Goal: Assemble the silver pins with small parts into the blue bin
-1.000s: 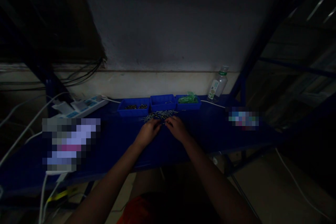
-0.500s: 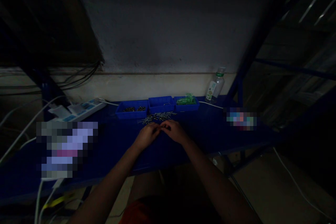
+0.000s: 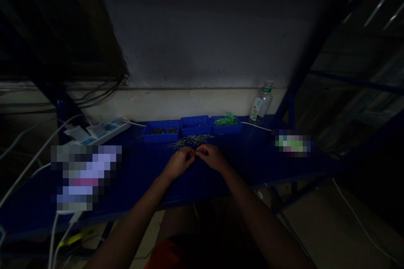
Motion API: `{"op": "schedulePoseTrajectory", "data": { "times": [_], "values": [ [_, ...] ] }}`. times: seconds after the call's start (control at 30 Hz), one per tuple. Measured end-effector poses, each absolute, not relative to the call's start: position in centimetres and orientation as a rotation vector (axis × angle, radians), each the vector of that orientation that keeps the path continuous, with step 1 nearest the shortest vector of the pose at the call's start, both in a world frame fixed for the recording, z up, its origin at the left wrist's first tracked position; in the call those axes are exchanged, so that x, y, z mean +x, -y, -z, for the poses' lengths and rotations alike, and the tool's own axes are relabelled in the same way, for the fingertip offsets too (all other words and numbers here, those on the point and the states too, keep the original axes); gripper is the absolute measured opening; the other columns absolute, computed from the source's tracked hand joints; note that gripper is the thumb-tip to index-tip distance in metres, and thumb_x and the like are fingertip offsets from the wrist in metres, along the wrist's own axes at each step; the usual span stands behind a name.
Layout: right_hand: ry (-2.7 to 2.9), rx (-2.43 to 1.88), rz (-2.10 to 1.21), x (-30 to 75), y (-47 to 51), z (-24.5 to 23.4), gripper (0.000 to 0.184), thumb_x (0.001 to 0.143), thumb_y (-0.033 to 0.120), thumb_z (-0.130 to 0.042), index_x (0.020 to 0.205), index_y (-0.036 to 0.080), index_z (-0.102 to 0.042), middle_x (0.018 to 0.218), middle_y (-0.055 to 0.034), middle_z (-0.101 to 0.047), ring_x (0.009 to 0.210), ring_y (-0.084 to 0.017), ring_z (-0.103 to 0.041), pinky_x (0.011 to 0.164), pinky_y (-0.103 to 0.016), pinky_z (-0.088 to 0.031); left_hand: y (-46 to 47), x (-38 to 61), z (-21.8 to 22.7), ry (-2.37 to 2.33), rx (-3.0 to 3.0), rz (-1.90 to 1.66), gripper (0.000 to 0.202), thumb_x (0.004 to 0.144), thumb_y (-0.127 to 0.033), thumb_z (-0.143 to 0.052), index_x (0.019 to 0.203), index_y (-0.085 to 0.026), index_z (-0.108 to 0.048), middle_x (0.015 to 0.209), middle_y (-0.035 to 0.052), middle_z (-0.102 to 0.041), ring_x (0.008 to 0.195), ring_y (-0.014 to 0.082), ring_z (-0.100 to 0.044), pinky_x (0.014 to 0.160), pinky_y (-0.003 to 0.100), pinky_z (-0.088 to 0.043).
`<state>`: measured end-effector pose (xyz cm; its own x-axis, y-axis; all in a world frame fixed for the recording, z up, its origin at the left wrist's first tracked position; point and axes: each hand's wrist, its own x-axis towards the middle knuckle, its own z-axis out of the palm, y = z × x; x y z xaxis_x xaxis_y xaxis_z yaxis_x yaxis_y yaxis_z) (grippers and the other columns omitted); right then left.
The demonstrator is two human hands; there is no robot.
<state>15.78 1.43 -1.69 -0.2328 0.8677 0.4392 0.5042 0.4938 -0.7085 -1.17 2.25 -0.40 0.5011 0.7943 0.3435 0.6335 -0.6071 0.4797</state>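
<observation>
My left hand (image 3: 178,162) and my right hand (image 3: 212,156) meet fingertip to fingertip over the blue table (image 3: 246,159), both pinched on something too small to make out. Just beyond them lies a loose heap of thin metal pins (image 3: 191,139). Behind the heap stand three small blue trays: the left tray (image 3: 160,129) holds dark small parts, the middle tray (image 3: 196,124) looks nearly bare, and the right tray (image 3: 226,124) holds green parts. The scene is very dim.
A white power strip (image 3: 100,130) with cables lies at the back left. A clear plastic bottle (image 3: 261,105) stands at the back right by a blue shelf post. Blurred patches cover items at left and right. A wall rises close behind the table.
Both hands drew back from the heap of pins toward me and came together, fingertips now touching in a pinch.
</observation>
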Motion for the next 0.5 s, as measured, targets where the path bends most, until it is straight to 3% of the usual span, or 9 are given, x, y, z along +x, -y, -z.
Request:
{"op": "schedulePoseTrajectory", "data": {
  "times": [0.5],
  "values": [
    [2.011,-1.234,-0.401,15.69,-1.31,1.87,0.003,0.070,0.020,-0.057,0.071,0.017,-0.057,0.068,0.0024,-0.053,0.063,-0.009,-0.046,0.057,-0.019,-0.033,-1.81,-1.06,-0.64,-1.052,2.431,-0.857,0.022,0.082,-0.031,-0.043,0.084,-0.018,-0.061,0.082,0.0035,-0.057,0.076,0.0146,-0.053,0.070,0.026,-0.041]
  ]
}}
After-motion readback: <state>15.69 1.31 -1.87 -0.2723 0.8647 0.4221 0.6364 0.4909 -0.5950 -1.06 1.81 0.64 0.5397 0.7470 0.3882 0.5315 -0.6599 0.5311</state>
